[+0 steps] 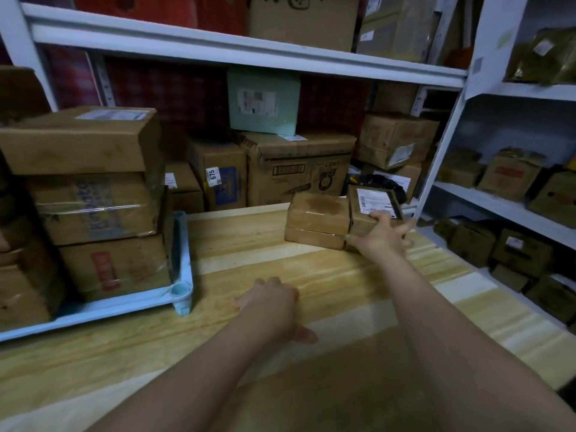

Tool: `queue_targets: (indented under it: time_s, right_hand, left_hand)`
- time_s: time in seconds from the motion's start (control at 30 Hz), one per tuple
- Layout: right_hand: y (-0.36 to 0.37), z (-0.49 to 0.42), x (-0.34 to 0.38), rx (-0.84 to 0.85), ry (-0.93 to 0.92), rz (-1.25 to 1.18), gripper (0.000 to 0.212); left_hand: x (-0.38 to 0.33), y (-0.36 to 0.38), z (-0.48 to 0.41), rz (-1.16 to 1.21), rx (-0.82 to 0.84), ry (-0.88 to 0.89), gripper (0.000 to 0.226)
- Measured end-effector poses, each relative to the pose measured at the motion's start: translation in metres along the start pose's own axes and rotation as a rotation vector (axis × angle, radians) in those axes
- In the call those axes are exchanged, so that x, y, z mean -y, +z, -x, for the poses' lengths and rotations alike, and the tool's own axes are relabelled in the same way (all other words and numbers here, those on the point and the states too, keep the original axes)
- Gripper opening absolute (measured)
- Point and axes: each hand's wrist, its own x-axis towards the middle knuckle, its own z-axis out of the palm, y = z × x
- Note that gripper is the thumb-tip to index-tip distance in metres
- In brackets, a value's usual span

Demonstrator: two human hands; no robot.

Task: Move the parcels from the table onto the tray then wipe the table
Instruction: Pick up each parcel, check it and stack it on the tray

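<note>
Right grip [385,235] grasping the labelled parcel [374,202] at the far right of the bench [311,275].

The thumb lies on the parcel's near face and the fingers reach round its right side, a hold that suits lifting it away from the two plain brown parcels [317,219] stacked against its left. The left grip [271,304] is released, lying palm-down on the wood near the middle, probably to steady the body during the long reach. The blue tray [109,310] sits at the bench's left, well apart from these parcels. It already carries a tall stack of boxes [93,198], so room there looks tight. The small parcels are not yet moved, wiping has not begun, and no cloth is in view.
</note>
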Motion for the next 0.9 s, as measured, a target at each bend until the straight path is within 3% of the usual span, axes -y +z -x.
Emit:
queue_targets:
  time_s: [0.23, 0.53, 0.73, 0.83, 0.9]
  right_hand:
    - [0.002, 0.011, 0.006, -0.154, -0.029, -0.075, 0.050]
    - [-0.024, 0.057, -0.033, 0.015, -0.286, -0.143, 0.040]
    - [-0.043, 0.110, -0.059, 0.136, -0.400, -0.269, 0.036]
    - [-0.050, 0.135, -0.070, 0.127, -0.434, -0.386, 0.037]
    - [-0.052, 0.148, -0.075, 0.167, -0.388, -0.540, 0.035]
  left_hand:
    - [0.000, 0.001, 0.004, 0.000, -0.021, 0.006, 0.093]
    - [0.002, 0.005, 0.016, 0.071, -0.084, 0.012, 0.090]
    - [0.011, 0.029, 0.043, 0.366, -0.297, -0.025, 0.096]
    - [0.017, 0.026, 0.057, 0.745, -0.404, -0.065, 0.083]
    - [0.017, 0.018, 0.065, 0.863, -0.499, -0.066, 0.072]
